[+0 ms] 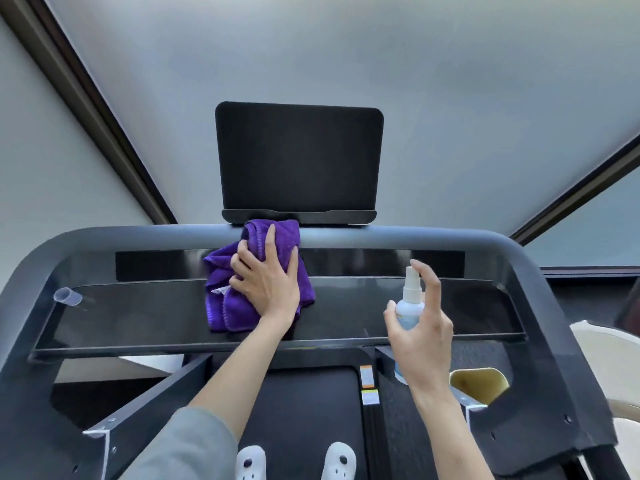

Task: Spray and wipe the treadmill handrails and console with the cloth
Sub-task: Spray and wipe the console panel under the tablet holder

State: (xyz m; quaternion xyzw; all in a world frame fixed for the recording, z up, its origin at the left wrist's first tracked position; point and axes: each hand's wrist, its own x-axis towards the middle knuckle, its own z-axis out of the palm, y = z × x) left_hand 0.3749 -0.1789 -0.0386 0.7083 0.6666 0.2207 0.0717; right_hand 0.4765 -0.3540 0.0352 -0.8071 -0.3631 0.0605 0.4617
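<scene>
A crumpled purple cloth point(239, 306) lies on the glossy black console panel point(138, 313) of the treadmill, its top edge reaching the grey front handrail bar point(433, 240). My left hand point(266, 282) presses flat on the cloth with fingers spread. My right hand point(422, 327) grips a small white spray bottle point(410, 303) upright over the right half of the console, index finger raised above the nozzle. The dark screen point(299, 161) stands above the bar.
A clear bottle cap point(67, 296) lies at the console's left end. The grey side rails point(554, 341) curve down on both sides. Below are the black belt point(304, 403), my white shoes point(251, 462), and a yellow cup holder point(479, 382) at the right.
</scene>
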